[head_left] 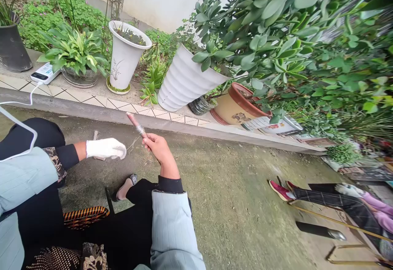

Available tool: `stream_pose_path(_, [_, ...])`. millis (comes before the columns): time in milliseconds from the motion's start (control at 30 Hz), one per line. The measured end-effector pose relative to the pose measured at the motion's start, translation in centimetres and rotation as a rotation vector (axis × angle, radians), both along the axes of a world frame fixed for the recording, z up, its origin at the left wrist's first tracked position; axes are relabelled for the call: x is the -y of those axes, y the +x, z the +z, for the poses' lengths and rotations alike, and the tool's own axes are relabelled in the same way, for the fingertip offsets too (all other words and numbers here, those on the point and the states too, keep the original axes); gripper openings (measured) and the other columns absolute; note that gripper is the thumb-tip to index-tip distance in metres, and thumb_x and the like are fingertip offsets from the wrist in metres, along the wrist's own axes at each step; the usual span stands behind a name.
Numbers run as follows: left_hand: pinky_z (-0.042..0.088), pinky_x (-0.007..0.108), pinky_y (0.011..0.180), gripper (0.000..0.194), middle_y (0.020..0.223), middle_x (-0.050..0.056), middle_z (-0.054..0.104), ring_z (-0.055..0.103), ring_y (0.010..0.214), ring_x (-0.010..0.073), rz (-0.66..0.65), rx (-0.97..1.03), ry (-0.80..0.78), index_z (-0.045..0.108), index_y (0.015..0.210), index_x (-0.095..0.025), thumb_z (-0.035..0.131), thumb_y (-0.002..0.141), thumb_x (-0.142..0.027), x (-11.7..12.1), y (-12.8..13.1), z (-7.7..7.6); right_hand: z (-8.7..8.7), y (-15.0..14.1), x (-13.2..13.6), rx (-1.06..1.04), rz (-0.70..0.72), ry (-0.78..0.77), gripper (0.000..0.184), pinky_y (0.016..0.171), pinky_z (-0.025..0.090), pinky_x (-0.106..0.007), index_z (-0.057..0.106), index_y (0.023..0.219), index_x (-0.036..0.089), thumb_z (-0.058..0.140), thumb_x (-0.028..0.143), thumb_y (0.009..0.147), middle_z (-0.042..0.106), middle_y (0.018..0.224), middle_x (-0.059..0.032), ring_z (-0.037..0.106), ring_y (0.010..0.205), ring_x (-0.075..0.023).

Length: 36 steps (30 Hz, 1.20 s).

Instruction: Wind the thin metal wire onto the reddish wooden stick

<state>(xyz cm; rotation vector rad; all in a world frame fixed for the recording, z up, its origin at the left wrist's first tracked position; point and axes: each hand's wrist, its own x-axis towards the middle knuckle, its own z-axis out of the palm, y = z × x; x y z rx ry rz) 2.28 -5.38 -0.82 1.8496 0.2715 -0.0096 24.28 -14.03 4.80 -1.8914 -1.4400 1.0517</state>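
Observation:
My right hand (pixel 159 149), bare, grips a short reddish-brown stick (pixel 133 121) near its lower end. The stick is tilted, with its pale tip pointing up and left. Silvery thin wire (pixel 141 130) is wound around its middle, just above my fingers. My left hand (pixel 106 148) wears a white knitted glove and is closed, its fingertips pinched together. A faint loose strand runs between the gloved fingertips and the stick; it seems to be held there. Both hands are above the ground, over my lap.
A tiled ledge (pixel 123 107) carries potted plants, including a white flowerpot (pixel 124 59), a ribbed white pot (pixel 187 79) and a brown pot (pixel 235 106). A white device (pixel 45 73) with a cable lies at left. Another person (pixel 340 204) sits at right. An orange-black woven basket (pixel 86 216) is beside my legs.

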Motion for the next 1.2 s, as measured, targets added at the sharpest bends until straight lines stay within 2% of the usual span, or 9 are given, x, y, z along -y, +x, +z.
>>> stream_pose_path(67, [0.035,0.019,0.049,0.027,0.063,0.0,0.055,0.044,0.05,0.0102,-0.059,-0.013,0.077,0.062,0.083,-0.015,0.046,0.088,-0.036,0.3,-0.2,0.6,-0.9,-0.7,-0.7,0.268,0.004,-0.098,0.028,0.061,0.04,-0.023,0.066,0.103,0.015,0.047,0.026,0.086,0.066,0.083,-0.0064,0.054,0.068,-0.0134])
stream_pose_path(200, [0.035,0.019,0.055,0.026,0.066,0.0,0.058,0.049,0.058,0.0115,-0.058,-0.005,0.299,0.063,0.075,-0.015,0.046,0.087,-0.032,0.0,-0.4,1.4,-1.9,-2.7,-1.2,0.568,0.379,-0.486,0.019,0.062,0.039,-0.026,0.073,0.088,0.015,0.058,0.024,0.081,0.069,0.084,-0.0109,0.059,0.072,-0.017])
stream_pose_path(400, [0.037,0.019,0.059,0.025,0.07,0.001,0.06,0.051,0.061,0.012,0.025,0.008,0.271,0.061,0.076,-0.015,0.047,0.086,-0.033,-1.4,-0.6,0.7,-0.2,-2.8,0.3,0.018,0.773,-0.619,0.02,0.058,0.04,-0.021,0.072,0.092,0.016,0.062,0.019,0.075,0.064,0.069,0.0001,0.054,0.059,-0.0096])
stream_pose_path(467, [0.037,0.02,0.055,0.027,0.066,0.001,0.058,0.049,0.057,0.0117,0.073,0.007,0.182,0.059,0.076,-0.014,0.047,0.085,-0.037,-1.6,-0.6,0.5,0.7,-1.9,0.9,-0.212,0.703,-0.439,0.025,0.061,0.042,-0.021,0.07,0.096,0.015,0.064,0.025,0.075,0.064,0.074,-0.0002,0.054,0.063,-0.0098])
stream_pose_path(600, [0.038,0.02,0.055,0.03,0.064,0.0,0.056,0.048,0.054,0.0116,0.077,-0.01,0.14,0.059,0.079,-0.015,0.044,0.088,-0.039,-1.4,-0.7,0.7,0.8,0.1,0.8,-0.386,0.091,0.049,0.03,0.057,0.041,-0.021,0.065,0.099,0.014,0.059,0.035,0.078,0.061,0.076,-0.0016,0.05,0.06,-0.009])
stream_pose_path(767, [0.037,0.018,0.056,0.027,0.067,0.0,0.061,0.051,0.057,0.0114,-0.087,-0.031,0.382,0.063,0.078,-0.017,0.044,0.089,-0.032,-0.3,-0.7,2.1,-1.1,0.2,-0.6,0.069,-0.164,0.002,0.028,0.061,0.042,-0.024,0.065,0.101,0.015,0.049,0.031,0.085,0.066,0.083,-0.0063,0.056,0.068,-0.0137])
stream_pose_path(867, [0.037,0.018,0.059,0.028,0.071,0.0,0.063,0.053,0.061,0.0119,-0.087,0.031,0.426,0.064,0.078,-0.017,0.044,0.09,-0.032,-0.1,-0.8,2.7,-1.3,-0.6,-0.9,0.586,-0.012,-0.192,0.026,0.072,0.043,-0.028,0.068,0.102,0.018,0.05,0.029,0.086,0.069,0.097,-0.012,0.062,0.087,-0.0205])
stream_pose_path(967, [0.037,0.018,0.062,0.029,0.072,0.001,0.064,0.054,0.063,0.0125,-0.053,0.043,0.512,0.064,0.078,-0.017,0.043,0.091,-0.032,-0.4,-0.9,2.9,-1.3,-1.8,-0.8,0.774,0.249,-0.462,0.028,0.073,0.043,-0.031,0.07,0.103,0.015,0.052,0.028,0.086,0.068,0.104,-0.0188,0.064,0.094,-0.0255])
stream_pose_path(1200, [0.038,0.019,0.065,0.029,0.079,0.001,0.066,0.055,0.068,0.0134,0.144,0.005,0.605,0.064,0.082,-0.017,0.041,0.091,-0.033,-1.7,-1.1,3.1,-1.0,-4.5,0.3,0.188,0.791,-0.631,0.012,0.058,0.04,-0.021,0.071,0.082,0.018,0.062,0.024,0.078,0.066,0.069,-0.0004,0.058,0.061,-0.0112])
